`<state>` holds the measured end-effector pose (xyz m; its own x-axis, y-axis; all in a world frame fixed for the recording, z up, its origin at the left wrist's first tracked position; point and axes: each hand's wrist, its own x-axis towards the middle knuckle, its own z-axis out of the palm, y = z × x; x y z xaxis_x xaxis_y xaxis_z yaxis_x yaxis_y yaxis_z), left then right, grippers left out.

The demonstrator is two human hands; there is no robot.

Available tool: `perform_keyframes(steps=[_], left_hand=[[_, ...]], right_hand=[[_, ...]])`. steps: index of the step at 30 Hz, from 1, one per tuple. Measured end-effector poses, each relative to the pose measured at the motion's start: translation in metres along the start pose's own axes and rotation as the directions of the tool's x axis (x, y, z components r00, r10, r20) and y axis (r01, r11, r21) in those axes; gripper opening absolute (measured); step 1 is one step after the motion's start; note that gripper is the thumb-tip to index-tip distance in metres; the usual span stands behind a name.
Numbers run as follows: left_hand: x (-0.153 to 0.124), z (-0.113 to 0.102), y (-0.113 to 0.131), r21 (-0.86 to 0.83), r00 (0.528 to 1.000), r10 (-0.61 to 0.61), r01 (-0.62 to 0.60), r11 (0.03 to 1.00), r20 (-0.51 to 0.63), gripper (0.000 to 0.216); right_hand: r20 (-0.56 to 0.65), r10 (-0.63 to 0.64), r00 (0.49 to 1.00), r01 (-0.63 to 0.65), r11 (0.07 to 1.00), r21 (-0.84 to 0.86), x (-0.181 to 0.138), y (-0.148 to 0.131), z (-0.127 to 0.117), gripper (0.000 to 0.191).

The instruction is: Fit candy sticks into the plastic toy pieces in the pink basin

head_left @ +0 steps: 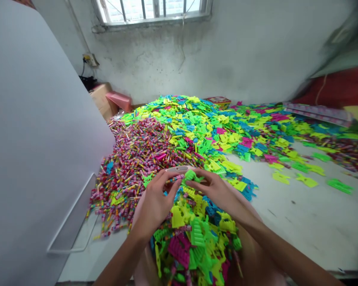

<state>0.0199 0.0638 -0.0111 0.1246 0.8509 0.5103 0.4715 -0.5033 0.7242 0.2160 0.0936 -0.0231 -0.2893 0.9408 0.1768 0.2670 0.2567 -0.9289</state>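
My left hand [158, 195] pinches a small stick in a pink printed wrapper [175, 178]. Close beside it, a bright green plastic piece [192, 176] is between the fingers of my right hand [216, 190]. The stick's end points at the green piece; whether they touch I cannot tell. Both hands are over a pale pink tub [139, 208]. Ribbed plastic pieces [197, 234] in green, yellow, blue and magenta fill the tub, with some wrapped sticks among them.
A heap of wrapped sticks [137, 147] lies ahead on the left. Behind it rises a large pile of coloured plastic pieces [193, 115], spreading right across the pale surface [282, 222]. A white panel [44, 131] stands on the left, with a wire frame [74, 210] near its foot.
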Motion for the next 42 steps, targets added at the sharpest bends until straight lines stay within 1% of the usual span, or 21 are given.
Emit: perform_keyframes(steps=[3, 5, 7, 9, 11, 13, 16, 18, 20, 23, 25, 27, 29, 30, 32, 35, 38, 40, 42], left_hand=[[-0.001, 0.002, -0.001, 0.069, 0.999, 0.034, -0.033, 0.997, -0.011, 0.012], [-0.003, 0.003, -0.001, 0.121, 0.998, 0.056, -0.055, 0.991, -0.001, 0.012], [-0.006, 0.005, -0.001, 0.178, 0.997, 0.071, -0.072, 0.981, 0.01, 0.013], [-0.008, 0.005, -0.001, 0.231, 0.997, 0.079, -0.08, 0.97, 0.011, 0.016], [-0.009, 0.003, -0.001, 0.254, 0.996, 0.089, -0.088, 0.963, 0.005, 0.017], [-0.007, -0.001, -0.002, 0.209, 0.994, 0.094, -0.102, 0.973, 0.047, 0.016], [0.001, -0.008, -0.006, 0.048, 0.983, 0.083, -0.092, 0.995, 0.164, 0.013], [0.006, -0.012, -0.009, -0.019, 0.976, 0.054, -0.051, 0.999, 0.209, 0.012], [0.009, -0.013, -0.011, -0.037, 0.976, 0.026, -0.018, 0.999, 0.216, 0.013], [0.008, -0.011, -0.011, -0.029, 0.979, 0.043, -0.038, 0.999, 0.2, 0.015], [0.003, -0.008, -0.008, 0.034, 0.982, 0.089, -0.096, 0.995, 0.168, 0.016], [-0.002, -0.006, -0.004, 0.126, 0.982, 0.155, -0.168, 0.978, 0.108, 0.019], [-0.006, -0.004, 0.0, 0.18, 0.977, 0.214, -0.213, 0.96, 0.017, 0.019], [-0.007, -0.003, 0.002, 0.181, 0.975, 0.222, -0.213, 0.96, -0.031, 0.019], [-0.008, -0.003, 0.003, 0.133, 0.98, 0.182, -0.171, 0.976, -0.076, 0.018], [-0.005, -0.003, 0.002, 0.004, 0.999, 0.037, -0.037, 0.999, -0.023, 0.021], [-0.003, -0.002, -0.001, -0.091, 0.996, -0.082, 0.085, 0.992, 0.035, 0.027], [-0.003, -0.002, -0.002, -0.104, 0.991, -0.108, 0.116, 0.988, 0.074, 0.028], [-0.003, -0.002, -0.004, -0.108, 0.99, -0.106, 0.116, 0.987, 0.096, 0.028]], right_hand=[[-0.024, -0.112, 0.993, 0.107, 0.981, -0.161, -0.006, -0.002, 0.001, 0.022], [-0.007, -0.229, 0.973, 0.22, 0.941, -0.257, -0.009, -0.006, 0.001, 0.023], [0.02, -0.317, 0.948, 0.306, 0.896, -0.322, -0.011, -0.011, 0.001, 0.025], [0.052, -0.355, 0.934, 0.349, 0.866, -0.359, -0.012, -0.014, 0.0, 0.023], [0.076, -0.364, 0.928, 0.364, 0.851, -0.379, -0.013, -0.015, -0.001, 0.021], [0.088, -0.364, 0.927, 0.369, 0.848, -0.382, -0.014, -0.013, -0.003, 0.018], [0.123, -0.348, 0.929, 0.369, 0.853, -0.369, -0.014, -0.011, -0.007, 0.016], [0.141, -0.335, 0.932, 0.363, 0.858, -0.364, -0.014, -0.012, -0.009, 0.017], [0.142, -0.324, 0.936, 0.353, 0.865, -0.358, -0.014, -0.013, -0.01, 0.02], [0.124, -0.28, 0.952, 0.306, 0.891, -0.336, -0.012, -0.016, -0.008, 0.026], [0.089, -0.246, 0.965, 0.261, 0.916, -0.304, -0.01, -0.015, -0.006, 0.027], [0.039, -0.188, 0.981, 0.192, 0.948, -0.253, -0.007, -0.012, -0.004, 0.027], [-0.018, -0.081, 0.997, 0.076, 0.98, -0.186, -0.004, -0.007, -0.003, 0.027], [-0.04, -0.018, 0.999, 0.012, 0.989, -0.15, -0.004, -0.005, -0.003, 0.028], [-0.049, 0.067, 0.997, -0.071, 0.995, -0.077, -0.002, -0.003, -0.004, 0.031], [-0.019, 0.091, 0.996, -0.091, 0.996, -0.008, -0.002, -0.007, -0.004, 0.037], [-0.026, 0.085, 0.996, -0.084, 0.996, 0.014, -0.004, -0.015, -0.005, 0.038], [-0.024, 0.08, 0.996, -0.08, 0.997, 0.015, -0.005, -0.019, -0.005, 0.039], [-0.014, 0.073, 0.997, -0.073, 0.997, 0.015, -0.007, -0.021, -0.006, 0.04]])
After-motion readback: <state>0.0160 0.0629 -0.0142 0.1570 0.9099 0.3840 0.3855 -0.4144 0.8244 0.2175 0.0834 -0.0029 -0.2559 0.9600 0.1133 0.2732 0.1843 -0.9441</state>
